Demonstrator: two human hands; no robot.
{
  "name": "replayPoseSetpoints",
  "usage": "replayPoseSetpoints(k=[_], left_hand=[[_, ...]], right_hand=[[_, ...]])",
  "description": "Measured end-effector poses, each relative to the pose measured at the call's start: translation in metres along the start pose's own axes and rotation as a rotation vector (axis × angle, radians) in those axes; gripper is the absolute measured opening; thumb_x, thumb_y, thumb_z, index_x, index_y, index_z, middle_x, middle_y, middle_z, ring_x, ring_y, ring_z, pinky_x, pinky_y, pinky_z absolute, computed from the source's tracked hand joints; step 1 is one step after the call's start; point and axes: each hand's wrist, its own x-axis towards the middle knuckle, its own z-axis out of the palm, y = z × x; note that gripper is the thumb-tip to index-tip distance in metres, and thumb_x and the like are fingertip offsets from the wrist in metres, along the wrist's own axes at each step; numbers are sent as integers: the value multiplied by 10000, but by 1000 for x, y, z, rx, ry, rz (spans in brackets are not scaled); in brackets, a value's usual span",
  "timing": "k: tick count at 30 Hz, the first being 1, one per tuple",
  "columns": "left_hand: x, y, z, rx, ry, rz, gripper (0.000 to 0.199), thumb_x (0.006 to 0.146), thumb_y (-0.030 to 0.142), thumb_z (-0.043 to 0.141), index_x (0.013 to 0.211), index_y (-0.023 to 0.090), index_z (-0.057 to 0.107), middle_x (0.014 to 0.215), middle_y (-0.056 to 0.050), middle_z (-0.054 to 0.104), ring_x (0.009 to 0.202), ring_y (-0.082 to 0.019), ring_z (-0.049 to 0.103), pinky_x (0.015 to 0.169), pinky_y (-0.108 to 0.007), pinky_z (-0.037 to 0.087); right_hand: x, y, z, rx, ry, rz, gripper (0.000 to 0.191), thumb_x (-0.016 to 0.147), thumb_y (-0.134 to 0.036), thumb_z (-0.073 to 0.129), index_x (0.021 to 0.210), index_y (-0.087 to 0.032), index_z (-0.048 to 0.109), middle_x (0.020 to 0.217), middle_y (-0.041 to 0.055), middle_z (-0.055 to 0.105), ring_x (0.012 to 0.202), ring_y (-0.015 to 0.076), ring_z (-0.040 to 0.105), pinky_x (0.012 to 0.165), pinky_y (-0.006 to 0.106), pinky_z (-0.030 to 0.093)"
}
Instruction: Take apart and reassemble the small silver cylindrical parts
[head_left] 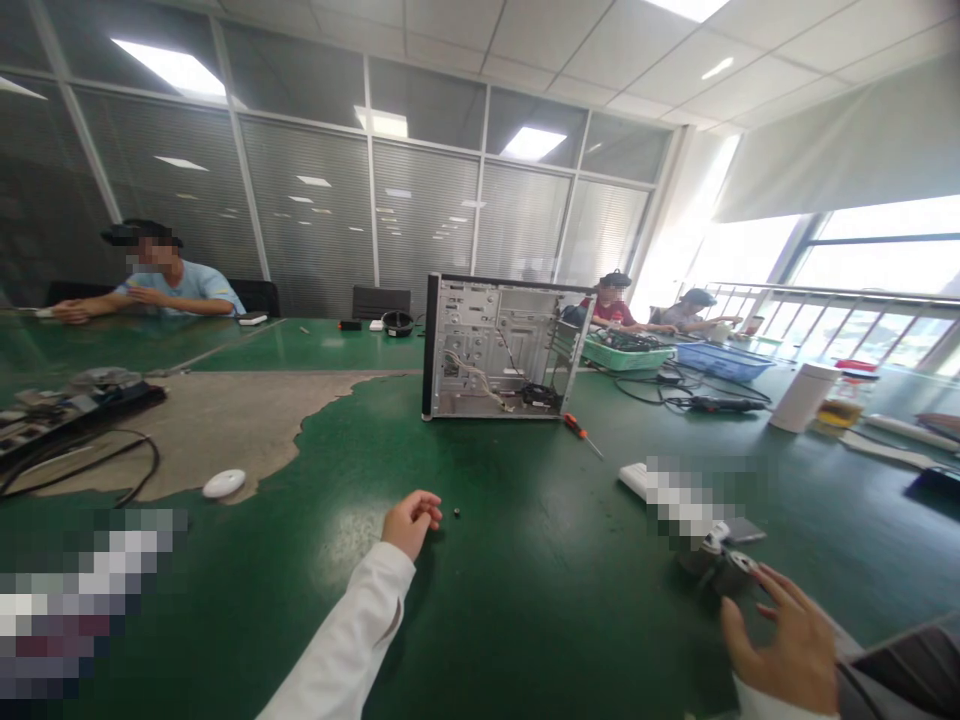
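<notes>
My left hand (413, 522) rests on the green table (510, 560) with its fingers curled together; what they hold, if anything, is hidden. Just right of its fingertips lies a tiny dark part (457, 512). At the lower right, my right hand (784, 640) has its thumb and fingers apart, the fingertips beside a dark metallic round object (733, 572). Farther back stands an open computer case (510, 345), upright, its inside and loose cables showing. A screwdriver (583, 436) with an orange and black handle lies by the case's lower right corner.
White power strip (636, 480) lies right of centre, partly pixelated. Behind are a green basket (628, 356), a blue basket (724, 362), a white bottle (804, 397) and cables. A round white object (224, 484) and electronic parts (82, 400) lie left. Several people sit around the table.
</notes>
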Motion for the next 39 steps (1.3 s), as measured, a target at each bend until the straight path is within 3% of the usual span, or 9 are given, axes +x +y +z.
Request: replayPoseSetpoints(k=[2,6,8,13,17,23,28,34,39], left_hand=[[0,0,0,-9,4,-1,229,558,83,395,712,137,557,553,6,585,476,-105,552,524,-229,441],[1,-1,1,-39,16,-12,240,541,72,396,709,135,555,542,10,584,463,-103,548,506,-223,439],[1,-1,1,-49,17,-15,240,541,73,397,711,135,555,542,11,583,463,-102,548,504,-222,441],[1,-1,1,-67,25,-24,249,532,68,395,707,135,558,547,12,579,459,-99,546,506,-223,446],[1,-3,2,-105,25,-35,256,531,70,386,708,136,559,539,14,580,456,-97,544,494,-217,444],[3,-6,5,-85,73,-44,250,531,57,376,690,126,557,517,14,569,430,-86,528,470,-202,429],[4,-6,3,-57,67,-53,236,541,65,388,692,132,558,525,12,575,442,-94,536,477,-210,433],[3,-4,1,-10,14,-18,235,555,79,392,708,142,558,559,7,584,475,-102,549,522,-226,441],[3,-2,1,-11,8,-18,220,567,100,399,717,141,554,571,3,585,492,-108,554,541,-232,442]], right_hand=[[-5,-40,7,115,-41,-134,421,681,-299,444,1092,-244,371,1125,97,400,1009,264,430,751,386,445],[-8,-135,34,259,-532,-416,446,714,-256,398,1153,-208,341,1162,89,383,1038,213,406,822,355,398],[-4,-177,51,230,-649,-509,485,704,-240,411,1181,-216,331,1139,82,418,1037,222,390,831,371,372],[14,-248,101,254,-630,-627,506,691,-121,403,1189,-180,338,1118,101,435,971,189,408,815,318,369],[19,-266,133,286,-584,-703,309,739,-72,329,920,-182,554,893,75,544,808,152,449,721,268,401],[11,-237,112,358,-557,-725,286,758,-69,300,804,-174,562,822,58,547,765,130,466,677,242,408],[7,-168,61,280,-461,-670,276,763,-106,298,863,-196,539,823,50,558,770,143,500,672,264,421],[36,-48,2,-98,123,-186,265,723,-284,415,930,-150,513,839,77,568,734,181,536,651,290,424],[49,11,-12,-250,21,-22,320,729,-356,321,896,-155,506,771,85,573,664,208,546,576,309,429]])
